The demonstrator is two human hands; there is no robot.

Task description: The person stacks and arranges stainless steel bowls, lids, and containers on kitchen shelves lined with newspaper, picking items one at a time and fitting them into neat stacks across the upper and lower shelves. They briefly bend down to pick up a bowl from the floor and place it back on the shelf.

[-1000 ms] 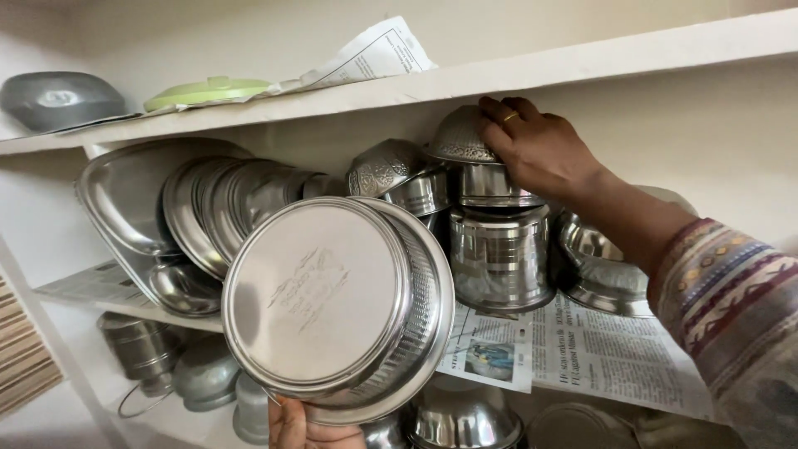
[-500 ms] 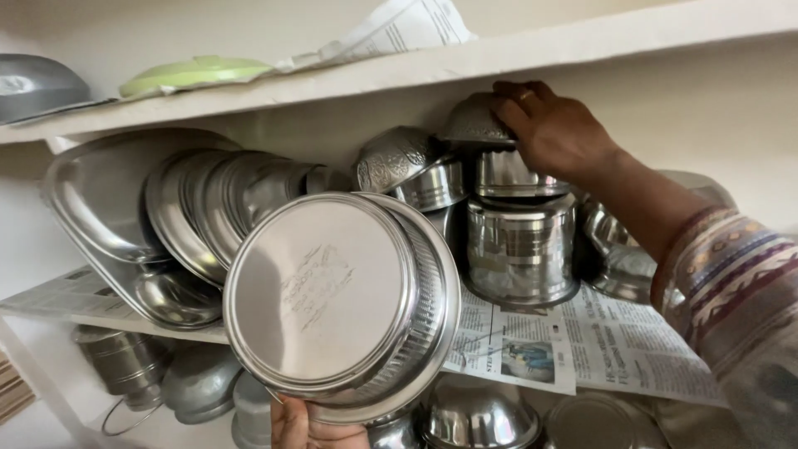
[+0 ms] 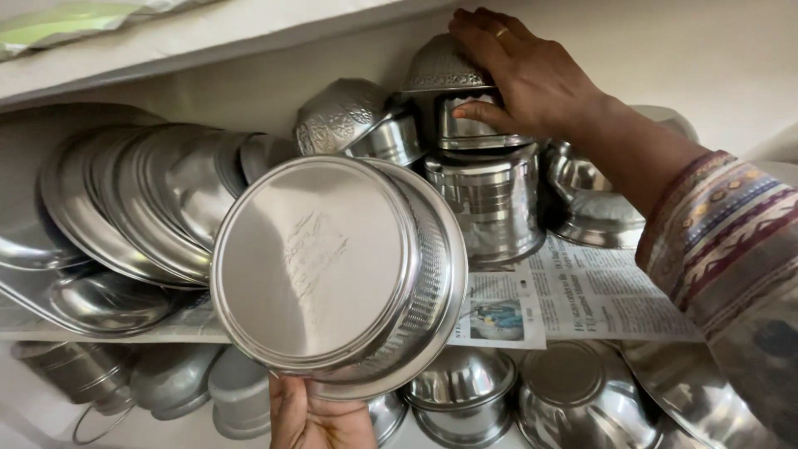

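Note:
My left hand (image 3: 317,417) grips the lower rim of a large round steel basin (image 3: 332,270), held up on its side with its flat bottom facing me. My right hand (image 3: 522,76), a ring on one finger, rests on a patterned steel bowl (image 3: 442,66) that sits upside down on top of a stack of steel canisters (image 3: 489,195) on the middle shelf. A second embossed bowl (image 3: 342,116) leans against the stack just left of it. The basin hides part of the shelf behind it.
Steel plates (image 3: 141,199) and a tray lean at the left of the newspaper-lined shelf (image 3: 582,299). Another steel pot (image 3: 586,199) sits behind my right arm. Bowls and pots (image 3: 465,395) fill the shelf below. A white shelf board (image 3: 166,41) runs overhead.
The view has moved closer and tilted down, so the top shelf is mostly out of sight. My right hand has settled more fully over the upside-down bowl. The basin stays in my left hand.

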